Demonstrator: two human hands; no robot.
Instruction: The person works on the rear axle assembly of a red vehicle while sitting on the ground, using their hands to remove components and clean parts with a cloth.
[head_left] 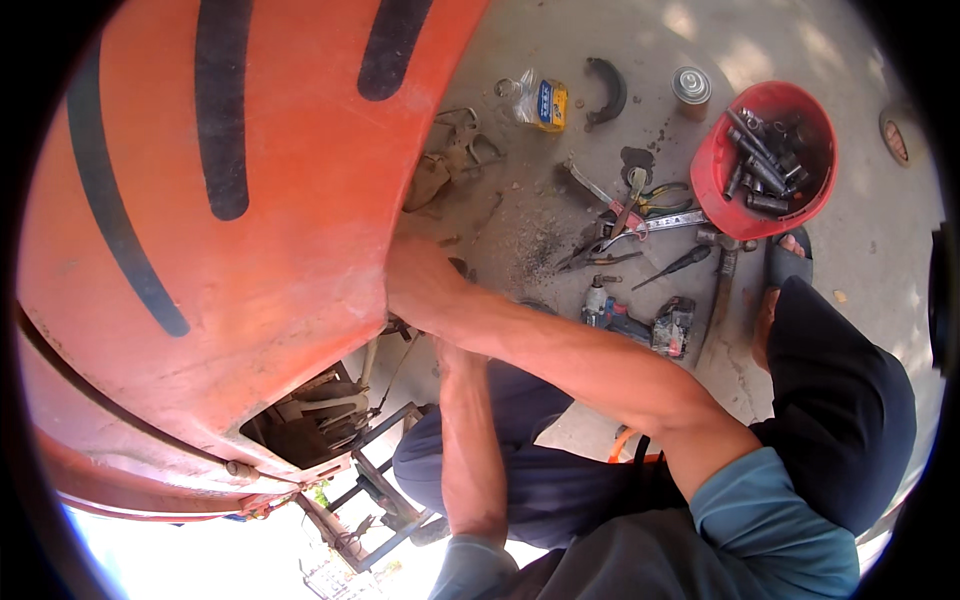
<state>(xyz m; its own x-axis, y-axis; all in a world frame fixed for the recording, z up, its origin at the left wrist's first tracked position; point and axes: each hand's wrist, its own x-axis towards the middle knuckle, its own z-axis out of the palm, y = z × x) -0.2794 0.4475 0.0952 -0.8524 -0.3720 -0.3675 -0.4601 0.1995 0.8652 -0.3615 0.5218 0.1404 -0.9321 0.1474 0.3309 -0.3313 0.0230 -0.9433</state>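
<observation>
My right forearm crosses to the lower edge of the orange metal panel (250,270), which has dark slots or stripes. My right hand (410,270) reaches behind that edge, its fingers out of sight. Beneath this arm my left hand (450,350) is mostly covered; whatever either hand holds is hidden. Dark metal linkages (320,420) show in an opening of the panel just below. On the floor nearby lie a cordless impact tool (610,315) with its battery, a hammer (722,295), a screwdriver (680,262), pliers (665,198) and a long wrench (672,222).
A red helmet-like bowl (715,175) holds several dark sockets. A spray can (691,85), a yellow-labelled plastic bottle (550,105) and a curved dark part (610,90) stand or lie farther back. A sandal (895,140) is at the far right; my sandalled foot (790,262) rests by the bowl.
</observation>
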